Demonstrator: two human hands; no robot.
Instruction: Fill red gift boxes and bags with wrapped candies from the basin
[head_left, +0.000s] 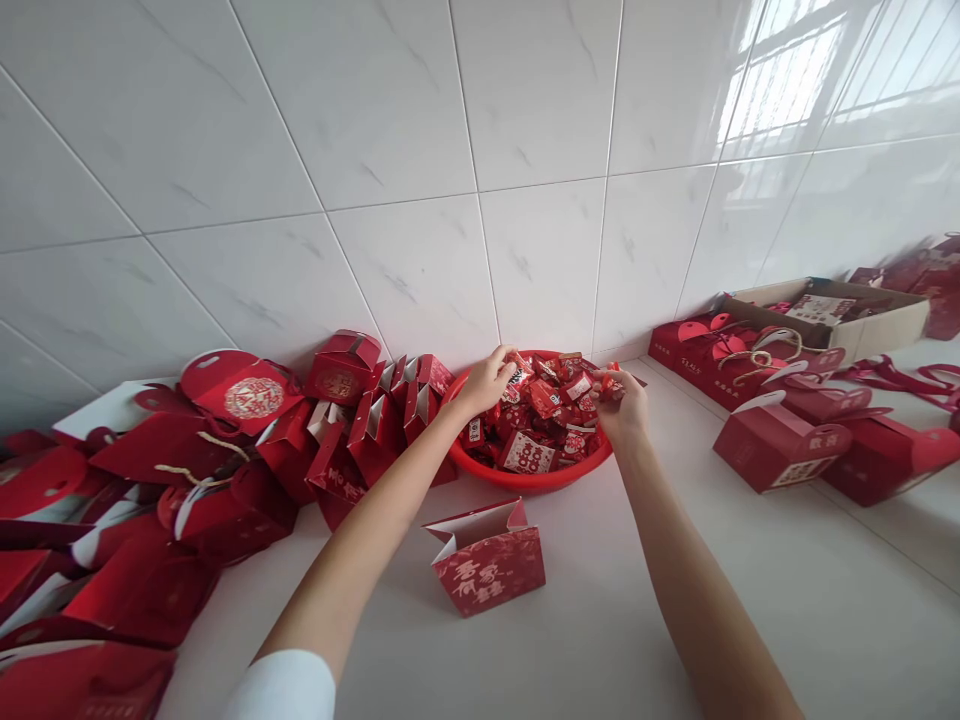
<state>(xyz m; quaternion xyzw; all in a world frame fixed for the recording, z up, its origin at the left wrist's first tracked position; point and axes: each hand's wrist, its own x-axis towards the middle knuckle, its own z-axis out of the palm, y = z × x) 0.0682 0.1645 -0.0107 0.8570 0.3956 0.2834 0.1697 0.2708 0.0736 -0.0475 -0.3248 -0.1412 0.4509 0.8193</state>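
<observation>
A round red plastic basin [536, 484] full of red wrapped candies [546, 400] stands against the tiled wall. My left hand [487, 382] reaches over its left side, fingers curled at a red-and-white candy packet [517, 380]. At the basin's right rim, my right hand [624, 410] is closed around red wrapped candies [611, 382]; how many it holds is partly hidden by the fingers. In front of the basin, between my forearms, an open-topped red paper gift box [491, 565] with pale lettering stands upright on the white counter [585, 620].
Many red gift boxes [150, 450] crowd the left side, some with rope handles. More closed boxes [780, 440] stand on the right, beside a red bag with rope handles [697, 360] and a cardboard carton [885, 325]. Dark red ribbons [900, 375] lie nearby.
</observation>
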